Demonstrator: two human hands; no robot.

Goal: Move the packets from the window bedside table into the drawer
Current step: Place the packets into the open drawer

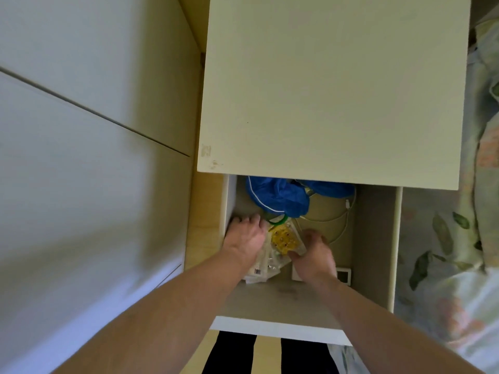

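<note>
The drawer of the cream bedside table stands pulled out below the bare tabletop. Both my hands are inside it. Between them lies a bunch of clear packets, one with yellow contents and a green ring at its top. My left hand rests on the packets' left side near the drawer's left wall. My right hand grips their right edge with curled fingers.
A blue bag lies at the drawer's back, beside a white cable. A small white box sits under my right wrist. White wardrobe doors stand to the left, floral bedding to the right.
</note>
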